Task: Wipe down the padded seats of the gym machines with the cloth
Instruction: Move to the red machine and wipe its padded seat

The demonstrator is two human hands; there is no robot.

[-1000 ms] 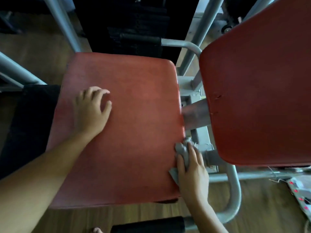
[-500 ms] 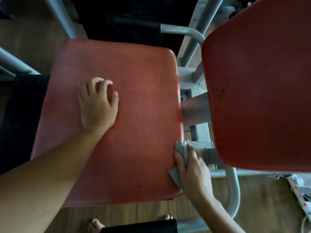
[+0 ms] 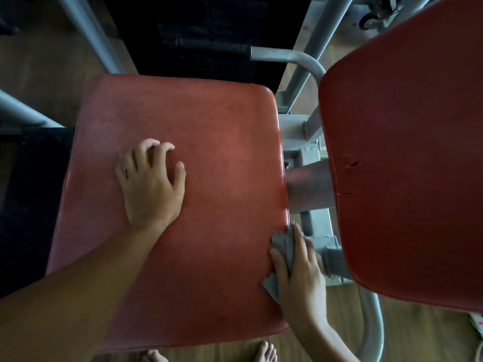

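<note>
The red padded seat (image 3: 209, 205) fills most of what I see below me, a wide, flat cushion with rounded corners and a faintly scuffed surface. To its right stands a second red pad (image 3: 407, 165), the backrest, angled toward me, with a small tear and a split seam near its left edge. Between the two runs the grey metal frame (image 3: 308, 142) of the machine, with a curved grey tube (image 3: 371, 322) looping down at the lower right and another bending in from the top, ending in a black grip (image 3: 214, 48). Wooden floor (image 3: 418, 333) shows underneath, and a dark mass fills the top centre that I cannot make out.

My left forearm comes in from the lower left, and my left hand (image 3: 153, 184) rests on the middle-left of the seat, heel down and empty, its fingers curled and a little spread with the tips touching the pad.

My right hand (image 3: 298, 273) is at the seat's right edge, near its lower corner. It lies flat with the fingers together, pressing the grey cloth (image 3: 283, 244) against the side of the cushion. The cloth is bunched under my palm; a folded part sticks out past my fingertips and a corner hangs out below my thumb.

My bare toes (image 3: 265, 352) show at the bottom edge, on the floor just beyond the seat.
</note>
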